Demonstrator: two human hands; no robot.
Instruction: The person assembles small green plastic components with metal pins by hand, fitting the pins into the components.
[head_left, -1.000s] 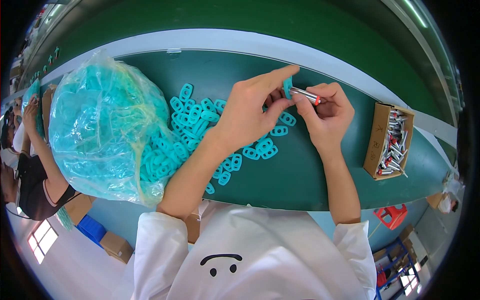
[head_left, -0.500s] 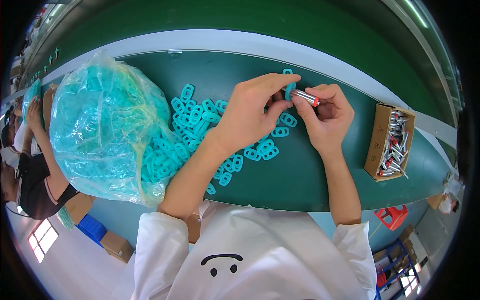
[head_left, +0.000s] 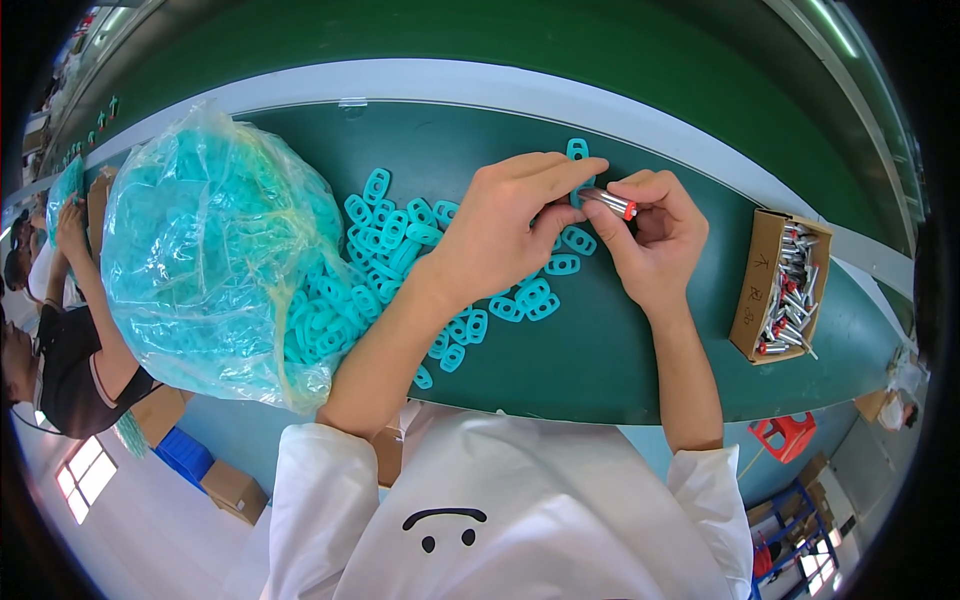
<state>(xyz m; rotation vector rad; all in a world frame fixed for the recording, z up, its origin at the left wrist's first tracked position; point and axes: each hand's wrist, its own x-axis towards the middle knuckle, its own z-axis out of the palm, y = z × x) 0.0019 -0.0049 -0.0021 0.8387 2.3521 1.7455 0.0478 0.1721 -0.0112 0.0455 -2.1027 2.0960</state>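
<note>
Between the thumb and fingers of my left hand (head_left: 505, 225) is a small teal plastic ring piece (head_left: 580, 190), mostly covered by the fingers. My right hand (head_left: 658, 235) pinches a shiny metal cylinder with a red end (head_left: 608, 203). The cylinder's far end meets the teal piece, and whether it sits inside the hole cannot be made out. Under and around my left forearm lie many loose teal oval pieces (head_left: 395, 235) with holes. One more teal piece (head_left: 577, 149) rests just beyond my left fingers.
A large clear bag (head_left: 200, 270) full of teal pieces spills open on the left. On the right stands a cardboard box (head_left: 748, 290) of metal cylinders (head_left: 790, 295). A raised pale edge (head_left: 480, 80) borders the green table at the back. Another person (head_left: 85, 330) works at far left.
The metal cylinder has shifted slightly left, closer into the teal piece, and less of its shaft shows. Both hands otherwise keep nearly the same place and grip.
</note>
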